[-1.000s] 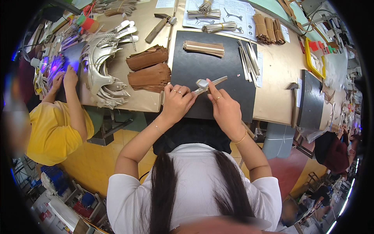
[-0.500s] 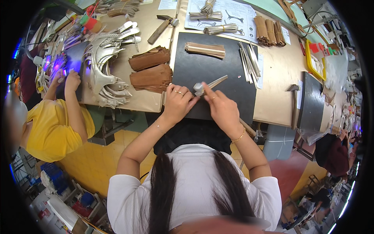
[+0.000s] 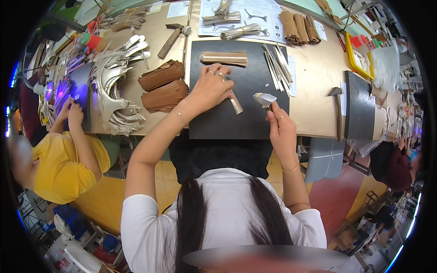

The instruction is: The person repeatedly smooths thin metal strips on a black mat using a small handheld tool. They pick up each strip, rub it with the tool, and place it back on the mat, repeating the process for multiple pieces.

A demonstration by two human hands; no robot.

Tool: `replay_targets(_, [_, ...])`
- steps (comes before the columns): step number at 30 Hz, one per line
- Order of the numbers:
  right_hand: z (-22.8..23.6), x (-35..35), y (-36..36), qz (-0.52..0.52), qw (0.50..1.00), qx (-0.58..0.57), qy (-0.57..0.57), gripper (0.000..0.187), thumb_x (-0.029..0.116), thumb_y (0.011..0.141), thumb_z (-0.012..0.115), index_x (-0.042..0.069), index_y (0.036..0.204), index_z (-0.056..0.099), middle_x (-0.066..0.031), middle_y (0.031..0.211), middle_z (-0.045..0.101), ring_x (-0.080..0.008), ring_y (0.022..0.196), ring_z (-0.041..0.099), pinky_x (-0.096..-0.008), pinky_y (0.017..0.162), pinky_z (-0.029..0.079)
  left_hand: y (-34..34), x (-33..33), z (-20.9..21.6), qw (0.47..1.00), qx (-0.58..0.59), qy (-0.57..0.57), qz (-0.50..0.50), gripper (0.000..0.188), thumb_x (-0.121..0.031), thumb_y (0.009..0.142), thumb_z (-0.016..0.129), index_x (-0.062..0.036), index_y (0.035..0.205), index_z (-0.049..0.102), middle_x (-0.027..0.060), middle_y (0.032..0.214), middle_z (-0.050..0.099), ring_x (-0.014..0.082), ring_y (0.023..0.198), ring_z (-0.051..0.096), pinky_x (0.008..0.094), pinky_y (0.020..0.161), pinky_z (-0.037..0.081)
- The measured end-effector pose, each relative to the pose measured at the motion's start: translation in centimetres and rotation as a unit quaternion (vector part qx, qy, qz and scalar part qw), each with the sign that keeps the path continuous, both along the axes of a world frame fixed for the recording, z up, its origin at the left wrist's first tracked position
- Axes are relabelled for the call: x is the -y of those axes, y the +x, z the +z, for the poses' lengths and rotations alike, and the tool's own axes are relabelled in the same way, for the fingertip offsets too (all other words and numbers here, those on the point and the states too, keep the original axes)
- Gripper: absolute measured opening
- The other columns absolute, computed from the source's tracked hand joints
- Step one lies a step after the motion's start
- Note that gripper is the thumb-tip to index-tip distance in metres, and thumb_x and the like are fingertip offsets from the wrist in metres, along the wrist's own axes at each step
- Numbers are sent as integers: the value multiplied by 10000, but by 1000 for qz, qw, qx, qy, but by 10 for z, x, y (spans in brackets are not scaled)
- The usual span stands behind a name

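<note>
My left hand (image 3: pixel 210 91) is over the black mat (image 3: pixel 209 127), its fingers bent just below a stack of brown and cream strips (image 3: pixel 224 58). From under its thumb side a narrow brown strip with a pale, shiny end (image 3: pixel 235 103) slants down to the right; the grip on it is partly hidden. My right hand (image 3: pixel 281 129) is closed around the handle of a hammer, right of the strip. The hammer's head, in a silvery-white wrap (image 3: pixel 264 98), is apart from the strip. Most of the handle is hidden by the hand.
Loose pale strips (image 3: pixel 276 66) lie on the mat's right side. Brown leather bundles (image 3: pixel 164 86) lie left of it, beside curved whitish pieces (image 3: pixel 109 86). One hammer (image 3: pixel 173 40) lies behind, another (image 3: pixel 337 109) to the right. A person in yellow (image 3: pixel 68 159) works at the left.
My left hand has moved up towards the strip stack. My right hand has drawn the hammer to the right, off the strip. The strip has shifted left and now slants down to the right.
</note>
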State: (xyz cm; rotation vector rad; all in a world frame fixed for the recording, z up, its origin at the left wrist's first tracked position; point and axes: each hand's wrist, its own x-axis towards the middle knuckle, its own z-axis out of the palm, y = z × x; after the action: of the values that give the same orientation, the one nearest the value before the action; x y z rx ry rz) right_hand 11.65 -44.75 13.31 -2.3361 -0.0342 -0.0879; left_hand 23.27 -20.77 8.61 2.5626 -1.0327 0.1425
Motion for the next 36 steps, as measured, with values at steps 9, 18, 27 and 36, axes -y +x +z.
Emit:
replay_targets(9, [-26, -10, 7, 4, 995, 11, -95, 393, 198, 1024, 600, 174, 1416, 607, -122, 804, 594, -334, 663, 624, -435, 614, 509, -48, 25, -16, 982, -17, -99, 157, 195, -162, 888, 731, -110, 1076, 722, 63, 1012, 614, 268, 973, 577, 397, 825, 416])
replay_targets(18, [-29, -6, 14, 14, 989, 22, -145, 386, 231, 1022, 601, 194, 1406, 618, -105, 795, 594, -331, 632, 630, -434, 577, 520, -49, 47, -14, 976, -102, -114, 157, 142, -134, 851, 758, -115, 991, 747, 53, 942, 618, 250, 949, 588, 396, 834, 423])
replay_targets(27, [-30, -8, 13, 4, 992, 17, -128, 392, 228, 1017, 606, 195, 1408, 617, -109, 795, 593, -338, 636, 631, -442, 578, 516, -48, 53, -16, 950, -167, -163, 207, 229, -112, 826, 792, -109, 1053, 765, 59, 942, 645, 257, 975, 605, 395, 863, 418])
replay_targets(36, [-29, -3, 10, -3, 993, 10, -120, 397, 217, 1017, 606, 189, 1413, 612, -114, 810, 598, -336, 662, 631, -443, 603, 518, -51, 49, -19, 979, -26, -156, 125, 165, -127, 841, 779, -110, 1005, 787, 22, 915, 626, 221, 896, 580, 374, 851, 421])
